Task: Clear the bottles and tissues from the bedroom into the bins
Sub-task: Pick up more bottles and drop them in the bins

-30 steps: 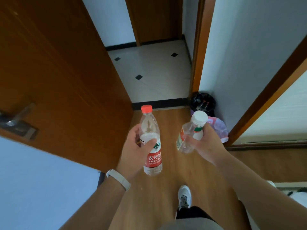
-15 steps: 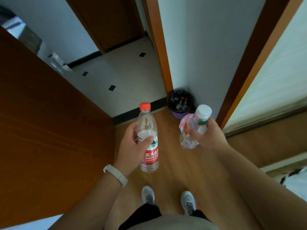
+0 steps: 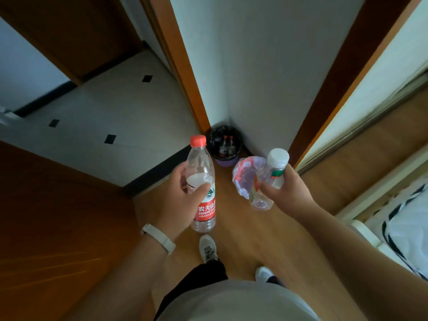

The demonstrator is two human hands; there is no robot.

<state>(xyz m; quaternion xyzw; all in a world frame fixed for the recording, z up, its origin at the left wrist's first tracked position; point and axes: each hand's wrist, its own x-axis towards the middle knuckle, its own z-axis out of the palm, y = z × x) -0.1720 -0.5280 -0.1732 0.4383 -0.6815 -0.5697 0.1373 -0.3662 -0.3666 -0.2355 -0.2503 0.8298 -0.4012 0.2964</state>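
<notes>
Roughly midway, going by what shows: black-lined bin (image 3: 224,144) in the corner already holding a couple of bottles, white-lined bin (image 3: 245,176) beside it. Still to drop: smooth clear red-capped water bottle (image 3: 201,181), gripped by left hand (image 3: 183,200); crinkly white-capped bottle (image 3: 268,179), clamped in right hand (image 3: 283,192). No tissues visible.

home bedroom | bed (image 3: 407,228) | wooden door (image 3: 58,228) | tiled hallway (image 3: 104,112) | bin (image 3: 225,144)
</notes>
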